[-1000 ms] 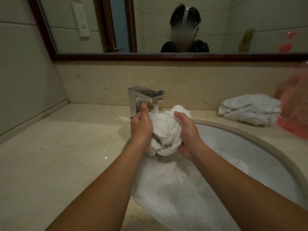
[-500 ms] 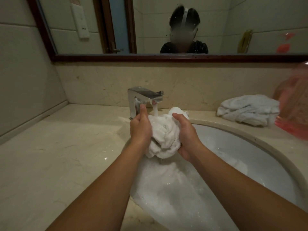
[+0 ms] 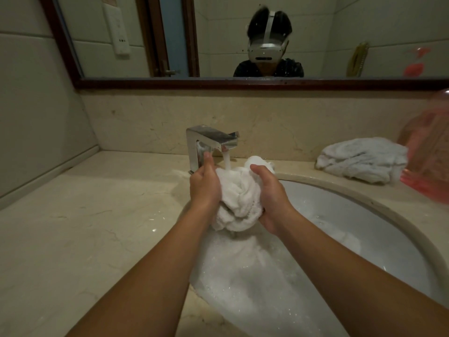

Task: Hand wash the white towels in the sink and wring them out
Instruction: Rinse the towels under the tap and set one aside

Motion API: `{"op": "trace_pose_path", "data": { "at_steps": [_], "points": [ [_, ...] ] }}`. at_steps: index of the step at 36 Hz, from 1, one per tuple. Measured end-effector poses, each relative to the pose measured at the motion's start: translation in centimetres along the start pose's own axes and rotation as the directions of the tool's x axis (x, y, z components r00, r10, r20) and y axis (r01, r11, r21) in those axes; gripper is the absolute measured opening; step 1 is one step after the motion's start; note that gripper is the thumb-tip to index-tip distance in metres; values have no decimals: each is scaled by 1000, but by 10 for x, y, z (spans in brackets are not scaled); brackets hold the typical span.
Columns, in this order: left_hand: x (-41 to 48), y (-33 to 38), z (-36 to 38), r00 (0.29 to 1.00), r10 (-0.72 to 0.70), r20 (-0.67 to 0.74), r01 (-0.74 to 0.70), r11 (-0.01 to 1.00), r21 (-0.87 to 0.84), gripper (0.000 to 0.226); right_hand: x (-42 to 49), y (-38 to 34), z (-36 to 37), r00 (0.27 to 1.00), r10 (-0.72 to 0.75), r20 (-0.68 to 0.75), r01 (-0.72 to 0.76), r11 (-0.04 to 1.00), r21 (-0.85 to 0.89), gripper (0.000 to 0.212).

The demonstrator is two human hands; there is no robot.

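Both hands, the left hand [image 3: 204,184] and right hand [image 3: 272,199], clench a bunched white towel [image 3: 237,199] under the running faucet [image 3: 210,142] above the sudsy sink [image 3: 379,210], where a hard squeeze could splash the marble countertop [image 3: 85,227].

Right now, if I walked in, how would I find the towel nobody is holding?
Find the round white sink in the beige counter, then look past its far right rim. A crumpled white towel lies there, beside a pink container. Unlike the bunched towel the left hand and right hand squeeze under the faucet, it lies untouched.
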State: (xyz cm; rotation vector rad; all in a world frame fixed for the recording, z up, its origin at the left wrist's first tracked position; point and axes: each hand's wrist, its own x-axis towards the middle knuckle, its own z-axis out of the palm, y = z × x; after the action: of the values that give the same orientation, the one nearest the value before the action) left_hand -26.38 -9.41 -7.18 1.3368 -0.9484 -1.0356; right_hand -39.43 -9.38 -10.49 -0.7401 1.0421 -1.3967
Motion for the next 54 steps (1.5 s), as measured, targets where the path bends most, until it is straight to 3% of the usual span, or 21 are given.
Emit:
{"op": "trace_pose_path", "data": {
  "at_steps": [4, 9, 13, 21, 31, 36, 42, 49, 54],
  "points": [
    [1, -1, 0, 1000, -14, 8, 14, 1000, -7, 66, 1, 1, 1, 1000, 12, -12, -12, 1000, -10, 76],
    [1, -1, 1, 1000, -15, 13, 15, 1000, -5, 63, 1, 1, -1, 1000, 17, -15, -17, 1000, -20, 64],
    [1, 0, 1, 1000, -13, 15, 13, 1000, 2, 61, 1, 0, 1, 999, 27, -32, -28, 999, -24, 77],
    [1, 1, 1, 1000, -5, 5, 5, 1000, 20, 56, 2, 1, 1, 999, 25, -35, -26, 999, -47, 79],
    [3, -1, 2, 1000, -1, 2, 1, 1000, 24, 56, -3, -1, 4, 998, -31, -51, 27, 997, -75, 69],
    [7, -3, 2, 999, -20, -28, 21, 999, 30, 68, -7, -3, 5, 999, -35, -40, 31, 994, -103, 45],
    [10, -3, -2, 994, -87, -63, 82, 993, -80, 73, -15, -7, 9, 999, -38, -34, 33, 989, -144, 37],
    [8, -3, -2, 995, -44, -90, 36, 995, -90, 70, -11, -3, 11, 996, -9, -87, -9, 979, -205, 54],
    [10, -3, -2, 993, -38, -115, 24, 993, -120, 68, -7, 1, 14, 993, -25, -113, -8, 959, -284, 106]
  ]
}}
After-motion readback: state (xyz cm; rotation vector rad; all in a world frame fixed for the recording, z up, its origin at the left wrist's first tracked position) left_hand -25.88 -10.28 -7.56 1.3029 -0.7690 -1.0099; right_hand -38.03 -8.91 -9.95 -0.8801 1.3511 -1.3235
